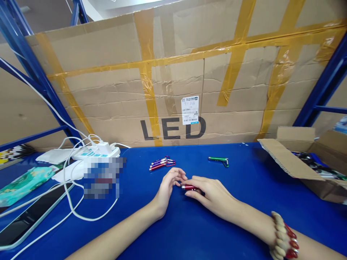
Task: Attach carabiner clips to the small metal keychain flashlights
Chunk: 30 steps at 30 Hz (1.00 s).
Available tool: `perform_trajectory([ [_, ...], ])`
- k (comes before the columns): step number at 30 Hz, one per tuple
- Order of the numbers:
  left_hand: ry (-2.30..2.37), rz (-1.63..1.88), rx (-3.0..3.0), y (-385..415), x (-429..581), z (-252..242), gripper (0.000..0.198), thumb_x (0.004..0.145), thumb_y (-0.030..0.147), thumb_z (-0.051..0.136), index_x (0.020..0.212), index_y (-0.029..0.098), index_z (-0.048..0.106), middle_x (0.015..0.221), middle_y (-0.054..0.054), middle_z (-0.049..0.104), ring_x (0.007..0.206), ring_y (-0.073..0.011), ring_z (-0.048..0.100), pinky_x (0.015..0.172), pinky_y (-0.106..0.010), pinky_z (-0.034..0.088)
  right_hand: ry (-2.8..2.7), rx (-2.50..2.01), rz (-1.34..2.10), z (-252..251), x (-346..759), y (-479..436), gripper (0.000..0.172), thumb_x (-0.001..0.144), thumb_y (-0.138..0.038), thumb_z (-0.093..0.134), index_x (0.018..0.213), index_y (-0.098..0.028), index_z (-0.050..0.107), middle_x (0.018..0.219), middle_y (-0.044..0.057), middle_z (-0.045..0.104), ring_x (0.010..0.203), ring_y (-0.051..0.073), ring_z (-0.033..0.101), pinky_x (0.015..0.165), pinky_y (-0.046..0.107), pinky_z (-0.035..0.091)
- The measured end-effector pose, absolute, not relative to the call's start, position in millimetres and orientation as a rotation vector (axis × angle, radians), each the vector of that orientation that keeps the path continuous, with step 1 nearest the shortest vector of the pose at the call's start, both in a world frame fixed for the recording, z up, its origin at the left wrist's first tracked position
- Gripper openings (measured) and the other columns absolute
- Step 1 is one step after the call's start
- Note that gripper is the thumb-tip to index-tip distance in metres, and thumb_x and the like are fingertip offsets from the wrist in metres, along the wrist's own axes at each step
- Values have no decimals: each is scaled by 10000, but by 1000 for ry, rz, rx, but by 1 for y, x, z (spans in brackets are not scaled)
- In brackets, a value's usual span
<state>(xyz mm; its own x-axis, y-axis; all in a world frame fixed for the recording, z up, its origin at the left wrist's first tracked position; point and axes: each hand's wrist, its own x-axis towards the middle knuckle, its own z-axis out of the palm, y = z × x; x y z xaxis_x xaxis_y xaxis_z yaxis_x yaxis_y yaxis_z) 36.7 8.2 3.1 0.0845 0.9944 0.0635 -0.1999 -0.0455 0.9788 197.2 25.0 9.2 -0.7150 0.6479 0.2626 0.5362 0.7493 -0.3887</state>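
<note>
Between the thumb and fingers of my right hand [213, 193] is a red mini flashlight [189, 187], its silver end pointing left; the rest of it is hidden in the grip. My left hand [170, 186] is half curled just left of that silver end, fingers loosely bent, with nothing visible in them. Beyond my left hand, purple and red mini flashlights [159, 165] with carabiner clips lie side by side on the blue tabletop [173, 234]. A green mini flashlight [217, 159] with its clip lies farther back, beyond my right hand.
At the right, an open cardboard box [306, 180] contains several dark and shiny items. White cables, a power strip [94, 151], a phone [29, 216] and a green packet [25, 184] crowd the left. A large taped carton [121, 97] marked LED stands along the back.
</note>
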Motion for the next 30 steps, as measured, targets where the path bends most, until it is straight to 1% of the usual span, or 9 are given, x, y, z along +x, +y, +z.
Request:
perform_trajectory([
  [5, 981, 1252, 1152, 8, 36, 4, 197, 692, 323, 424, 750, 159, 517, 758, -48, 557, 745, -178, 518, 689, -282, 364, -2588, -918, 401, 11, 196, 24, 255, 889, -395, 427, 925, -246, 629, 819, 2, 631, 768, 152, 589, 622, 218, 394],
  [9, 979, 1253, 1139, 8, 36, 4, 205, 674, 333, 432, 748, 158, 512, 759, -48, 550, 743, -179, 510, 677, -277, 354, -2570, -900, 423, 9, 196, 25, 247, 889, -390, 432, 940, -258, 634, 843, -4, 643, 785, 145, 597, 645, 215, 394],
  [16, 972, 1259, 1125, 9, 37, 3, 208, 667, 339, 439, 737, 156, 509, 751, -47, 541, 736, -176, 493, 678, -278, 343, -2565, -902, 390, 7, 198, 25, 249, 890, -393, 426, 936, -264, 634, 825, -4, 634, 767, 145, 589, 630, 214, 395],
  [21, 969, 1269, 1128, 9, 37, 2, 204, 682, 332, 434, 749, 156, 515, 749, -47, 539, 735, -174, 481, 673, -278, 345, -2553, -887, 382, 6, 198, 26, 272, 906, -371, 396, 1102, -285, 563, 924, 16, 628, 843, 165, 586, 685, 231, 420],
  [23, 967, 1267, 1127, 9, 37, 2, 200, 685, 327, 433, 752, 157, 516, 753, -47, 541, 739, -174, 484, 674, -277, 347, -2560, -880, 393, 5, 198, 27, 279, 910, -367, 387, 1115, -284, 556, 935, 19, 629, 854, 168, 588, 696, 237, 422],
  [30, 973, 1247, 1147, 8, 36, 3, 189, 692, 313, 422, 760, 158, 506, 762, -47, 543, 752, -176, 496, 693, -282, 351, -2579, -886, 378, 7, 197, 26, 266, 917, -347, 374, 951, -245, 617, 856, 9, 635, 789, 156, 590, 645, 226, 401],
])
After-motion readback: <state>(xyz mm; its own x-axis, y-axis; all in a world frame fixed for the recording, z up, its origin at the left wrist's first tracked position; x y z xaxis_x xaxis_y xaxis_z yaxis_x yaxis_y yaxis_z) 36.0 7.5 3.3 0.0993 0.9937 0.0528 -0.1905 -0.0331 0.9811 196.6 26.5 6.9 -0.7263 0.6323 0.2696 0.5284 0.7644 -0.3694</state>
